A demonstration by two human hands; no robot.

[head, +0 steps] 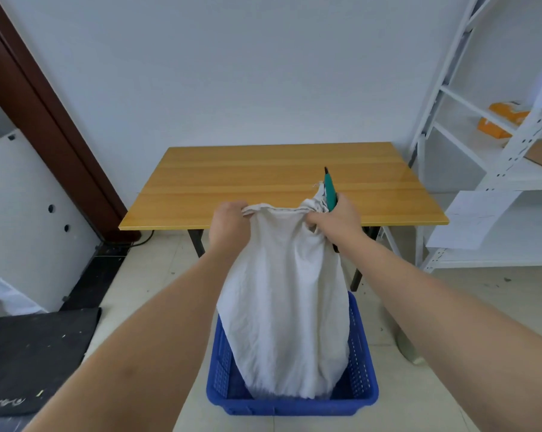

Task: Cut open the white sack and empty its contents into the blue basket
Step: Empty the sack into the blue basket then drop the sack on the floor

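The white sack [286, 307] hangs upright with its lower end inside the blue basket [361, 363] on the floor. My left hand [227, 224] grips the sack's upper left corner. My right hand [338, 218] grips the upper right corner and also holds a green-handled cutter [329, 190], whose tip points up and away from me. The sack bulges in its lower half. What is inside the sack is hidden.
A wooden table [263, 182] stands just beyond the basket. White metal shelving [494, 169] with orange boxes and papers is on the right. A dark mat [29, 360] lies on the floor at left, next to a white cabinet and brown door frame.
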